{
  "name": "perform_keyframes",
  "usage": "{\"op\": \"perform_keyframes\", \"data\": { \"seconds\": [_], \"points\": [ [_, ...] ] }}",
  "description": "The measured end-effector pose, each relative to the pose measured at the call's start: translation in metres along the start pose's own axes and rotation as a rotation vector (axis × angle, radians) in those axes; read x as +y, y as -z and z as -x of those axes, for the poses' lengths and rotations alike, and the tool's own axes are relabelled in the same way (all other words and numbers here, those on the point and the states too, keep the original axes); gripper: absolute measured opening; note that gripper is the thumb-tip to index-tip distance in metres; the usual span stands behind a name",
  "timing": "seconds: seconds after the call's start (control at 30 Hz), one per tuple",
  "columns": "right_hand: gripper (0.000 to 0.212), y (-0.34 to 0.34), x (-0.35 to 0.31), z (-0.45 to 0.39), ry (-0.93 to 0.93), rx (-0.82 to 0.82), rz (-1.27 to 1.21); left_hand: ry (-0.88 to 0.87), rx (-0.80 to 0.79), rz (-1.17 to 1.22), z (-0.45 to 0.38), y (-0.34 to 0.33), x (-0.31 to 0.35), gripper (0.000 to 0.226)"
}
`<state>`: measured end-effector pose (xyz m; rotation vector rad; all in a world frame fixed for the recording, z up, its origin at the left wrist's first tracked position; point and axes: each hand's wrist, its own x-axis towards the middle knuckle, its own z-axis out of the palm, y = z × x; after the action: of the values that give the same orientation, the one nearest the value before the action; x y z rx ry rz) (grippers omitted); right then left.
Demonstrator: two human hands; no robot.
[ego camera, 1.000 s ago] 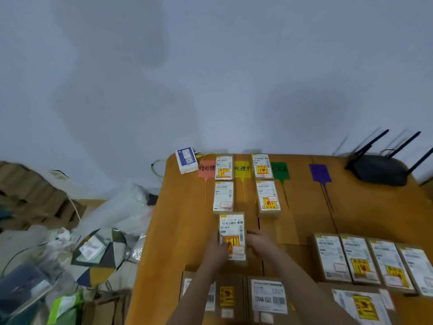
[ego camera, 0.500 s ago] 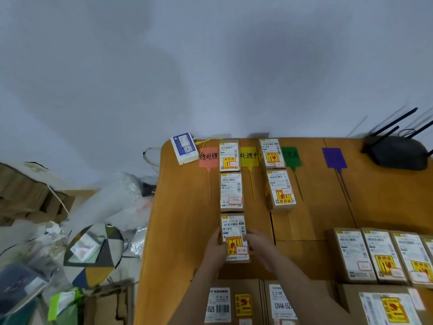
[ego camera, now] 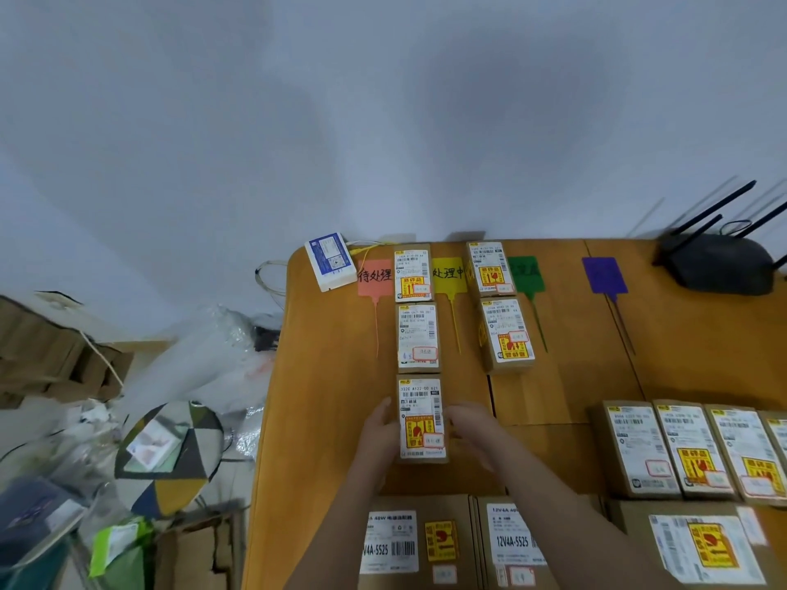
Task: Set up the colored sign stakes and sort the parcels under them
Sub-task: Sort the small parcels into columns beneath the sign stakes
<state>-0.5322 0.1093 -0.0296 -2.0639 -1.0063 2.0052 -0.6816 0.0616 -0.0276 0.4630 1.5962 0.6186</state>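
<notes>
Table (ego camera: 340, 398): orange-brown wood, set against a pale wall.
Router (ego camera: 719, 266): black, antennas up, sat at the far right corner.
Big boxes (ego camera: 417, 542): lay along the near edge, under the forearms.
Unsorted parcels (ego camera: 681, 449): stood in a row at the right — well apart from the signs.
Held parcel (ego camera: 421, 419): third in the left column, lying flat just below the second parcel (ego camera: 418, 337).
Left hand (ego camera: 379, 432): fingers lay along the parcel's left edge.
Right hand (ego camera: 472, 427): fingers pressed its right edge, so the two hands clamped it between them.
Signs: red (ego camera: 374, 276), yellow (ego camera: 448, 274), green (ego camera: 526, 274), purple (ego camera: 604, 275) — flat along the far edge.
White device (ego camera: 331, 261): lay at the far left corner.
</notes>
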Motion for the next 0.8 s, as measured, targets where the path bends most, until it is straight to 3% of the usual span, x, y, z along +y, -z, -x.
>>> {"op": "perform_keyframes", "data": {
  "seconds": [0.13,0.27,0.5,0.6,0.8],
  "points": [
    [0.018,0.008,-0.008,0.016,0.015,0.076,0.059,-0.024,0.079,-0.061,0.012,0.003,0.006,0.052],
    [0.032,0.016,-0.014,0.038,0.031,0.142,0.037,-0.070,0.107,-0.073,0.035,0.004,0.014,0.050],
    [0.034,0.046,0.008,0.087,0.089,0.179,-0.117,-0.215,0.182,-0.037,0.069,-0.020,0.023,0.035],
    [0.021,0.075,0.043,0.112,0.106,0.257,-0.141,-0.220,0.079,0.029,0.083,-0.057,0.017,0.029],
    [0.019,0.156,0.104,0.151,0.064,0.356,-0.269,-0.182,-0.130,0.018,0.121,-0.144,-0.007,0.028]
  ]
}}
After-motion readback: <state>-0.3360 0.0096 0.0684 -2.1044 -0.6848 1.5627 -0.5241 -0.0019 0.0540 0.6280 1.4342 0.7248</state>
